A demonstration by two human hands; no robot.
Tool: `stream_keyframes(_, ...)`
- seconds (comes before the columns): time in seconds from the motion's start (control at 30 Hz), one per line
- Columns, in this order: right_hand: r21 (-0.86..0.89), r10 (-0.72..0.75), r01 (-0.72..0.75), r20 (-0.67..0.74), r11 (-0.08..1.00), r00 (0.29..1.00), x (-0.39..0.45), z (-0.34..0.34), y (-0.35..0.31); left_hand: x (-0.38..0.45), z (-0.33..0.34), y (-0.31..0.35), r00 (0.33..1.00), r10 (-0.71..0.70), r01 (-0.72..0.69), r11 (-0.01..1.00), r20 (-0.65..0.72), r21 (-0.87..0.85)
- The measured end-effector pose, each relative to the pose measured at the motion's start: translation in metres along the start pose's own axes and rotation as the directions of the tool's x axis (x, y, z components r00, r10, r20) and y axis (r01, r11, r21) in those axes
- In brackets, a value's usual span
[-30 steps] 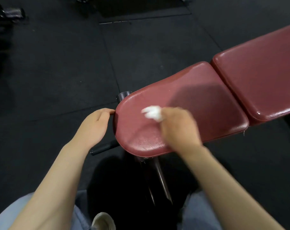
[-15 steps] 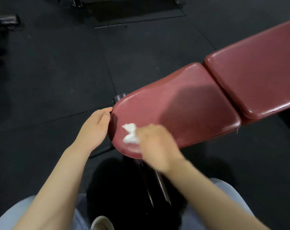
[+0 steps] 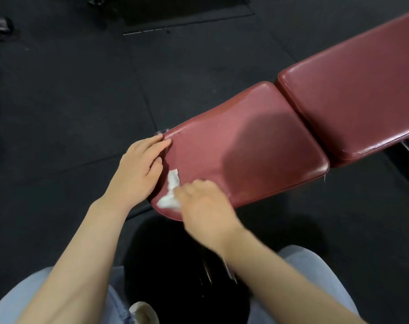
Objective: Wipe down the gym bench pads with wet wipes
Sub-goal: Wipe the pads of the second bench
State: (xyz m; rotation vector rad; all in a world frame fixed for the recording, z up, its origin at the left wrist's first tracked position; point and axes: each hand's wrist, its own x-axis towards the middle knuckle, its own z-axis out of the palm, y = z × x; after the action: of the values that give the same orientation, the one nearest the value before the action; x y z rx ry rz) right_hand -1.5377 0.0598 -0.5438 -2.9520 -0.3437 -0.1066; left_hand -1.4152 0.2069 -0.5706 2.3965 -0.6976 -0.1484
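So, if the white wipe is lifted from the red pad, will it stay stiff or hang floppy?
Probably floppy: the wet wipe lies crumpled and twisted under the right hand. It looks thin, so likely very light. It may cling slightly to the glossy seat pad.

Maroon seat pad [image 3: 240, 146]; white wipe [image 3: 171, 190]; black floor [image 3: 65, 90].

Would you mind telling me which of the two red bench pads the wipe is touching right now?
The seat pad, the shorter one with the rounded end nearest the person. The white wet wipe lies on its near corner; the longer back pad beyond the gap has nothing on it.
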Motion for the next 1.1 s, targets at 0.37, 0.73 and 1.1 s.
stream_keyframes(0.37,0.064,0.449,-0.445,-0.142,0.893,0.882,-0.012,-0.016,0.024,0.010,0.003,-0.005,0.999,0.001,-0.004,0.996,-0.037,-0.093)
stream_keyframes(0.73,0.028,0.556,-0.604,-0.426,0.797,0.714,-0.078,-0.053,0.124,0.021,0.000,0.001,0.993,-0.055,0.044,0.994,-0.107,-0.100)
stream_keyframes(1.1,0.099,0.060,-0.054,-0.050,0.994,0.997,-0.034,0.013,-0.017,0.039,0.013,0.023,0.986,0.151,-0.144,0.986,-0.077,0.083)
